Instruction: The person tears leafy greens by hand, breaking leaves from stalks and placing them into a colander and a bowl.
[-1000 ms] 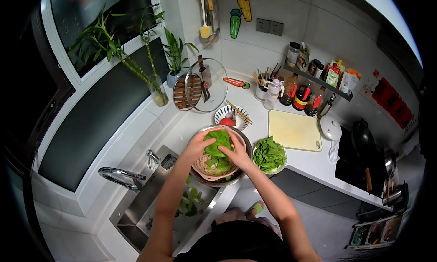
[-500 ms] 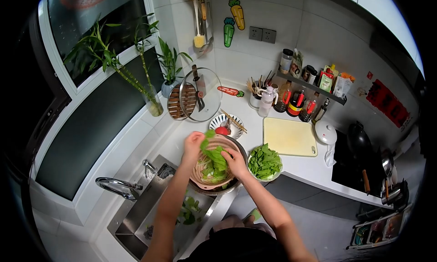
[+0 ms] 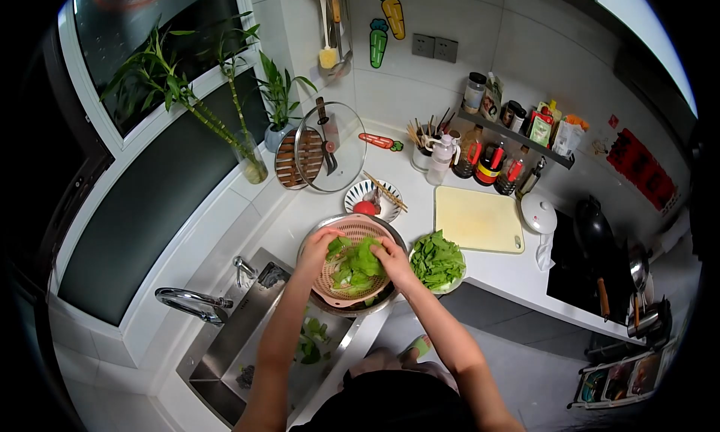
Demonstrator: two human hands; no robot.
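A pink colander (image 3: 363, 228) rests in a metal bowl (image 3: 400, 238) on the counter beside the sink, with torn leafy greens (image 3: 358, 271) inside it. My left hand (image 3: 321, 246) is over the colander's left side, its fingers closed on a piece of green leaf (image 3: 337, 246). On the right side, my right hand (image 3: 392, 259) is closed on a larger bunch of leaves at the colander's edge. The fingertips of both hands are partly hidden. A plate heaped with green leaves (image 3: 437, 261) stands just right of my right hand.
Behind the colander is a patterned bowl (image 3: 394, 190) with a tomato (image 3: 365, 208) and chopsticks. A yellow cutting board (image 3: 478, 219) lies to the right. The sink (image 3: 259, 323) with leaves in it and a faucet (image 3: 196, 304) are on the left; a glass lid (image 3: 346, 151) leans behind.
My left hand has come down from above the colander's rim with its leaf, nearer the greens. My right hand has shifted slightly right, still on the leaves.
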